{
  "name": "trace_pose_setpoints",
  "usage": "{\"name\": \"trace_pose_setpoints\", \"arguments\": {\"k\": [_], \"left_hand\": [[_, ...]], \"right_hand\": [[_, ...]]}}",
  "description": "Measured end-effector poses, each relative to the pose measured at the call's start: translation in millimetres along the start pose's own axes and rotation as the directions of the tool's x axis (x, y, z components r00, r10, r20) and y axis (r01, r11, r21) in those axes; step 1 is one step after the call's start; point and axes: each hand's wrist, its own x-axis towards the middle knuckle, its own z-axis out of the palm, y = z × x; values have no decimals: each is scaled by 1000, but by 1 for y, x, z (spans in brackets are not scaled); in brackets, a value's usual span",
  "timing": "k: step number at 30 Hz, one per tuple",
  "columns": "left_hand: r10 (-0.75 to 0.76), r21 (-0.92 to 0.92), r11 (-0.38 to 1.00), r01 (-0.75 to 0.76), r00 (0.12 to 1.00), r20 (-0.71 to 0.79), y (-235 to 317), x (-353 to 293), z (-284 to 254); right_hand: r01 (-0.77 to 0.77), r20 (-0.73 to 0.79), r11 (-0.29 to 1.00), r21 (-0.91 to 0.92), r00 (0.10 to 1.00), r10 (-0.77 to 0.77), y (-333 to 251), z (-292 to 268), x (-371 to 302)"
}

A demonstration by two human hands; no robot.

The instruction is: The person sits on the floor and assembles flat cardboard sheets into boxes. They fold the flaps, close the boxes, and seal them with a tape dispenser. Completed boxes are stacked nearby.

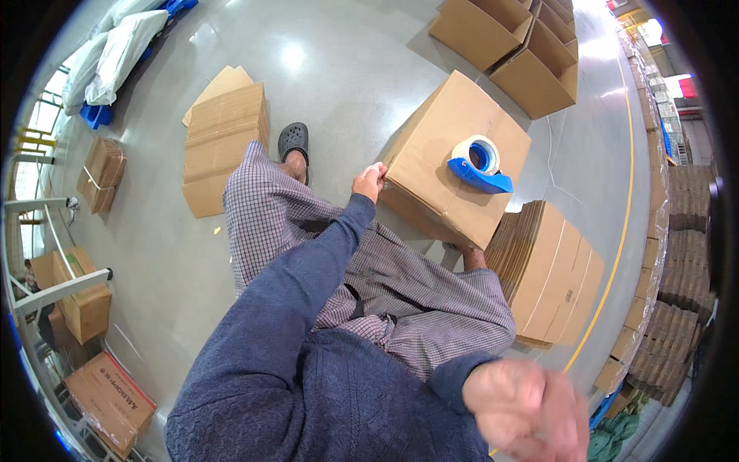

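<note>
A closed cardboard box (462, 115) stands on the floor in front of my knees. On its top lies a blue tape dispenser (485, 180) with a wide roll of pale tape (462, 151) in it. My left hand (369, 183) reaches out to the box's near left corner, its fingers curled and pressed against the edge there. Close to my body at the lower right, my right hand (530, 408) is raised away from the box. Motion blurs its fingers, and I see nothing held in it.
Flattened cardboard (223, 146) lies on the floor to the left. A bundle of folded cartons (558, 277) sits right of my knee. Open boxes (531, 69) stand beyond the closed one. At the left are a metal frame (61, 289) and a strapped bundle (102, 175).
</note>
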Motion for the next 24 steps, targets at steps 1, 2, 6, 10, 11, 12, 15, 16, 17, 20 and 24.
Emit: {"name": "trace_pose_setpoints", "arguments": {"k": [1,2,6,10,11,12,15,16,17,20,24], "left_hand": [[14,-22,1000,-14,1000,11,-6,5,-2],[25,-43,999,-24,999,21,-14,11,-4],[109,102,988,-112,993,32,-51,31,-13],[62,309,949,-59,998,-2,-72,38,-21],[66,311,949,-56,998,-23,-73,36,-21],[33,321,947,-12,998,-60,-72,33,-21],[29,497,867,20,996,-90,-61,12,-18],[185,520,848,-98,976,-117,-59,0,-13],[286,564,809,-167,950,-129,-55,-11,-10],[379,736,582,-346,916,131,-50,-39,-1],[165,831,533,-158,983,81,-47,-49,1]], "right_hand": [[-100,151,993,61,984,90,2,2,7],[-211,297,973,90,938,176,3,4,13],[-431,238,900,69,883,405,15,22,13],[-576,169,816,54,810,561,27,33,20],[-556,166,830,50,824,542,34,33,21],[-536,163,843,46,837,523,40,33,23],[-389,212,918,75,906,366,62,16,22],[-356,230,929,95,916,328,64,10,21],[-282,311,938,202,927,212,71,-3,16],[-367,39,929,48,930,365,48,-28,0],[-617,-584,616,-489,757,295,39,-143,-58]]}}
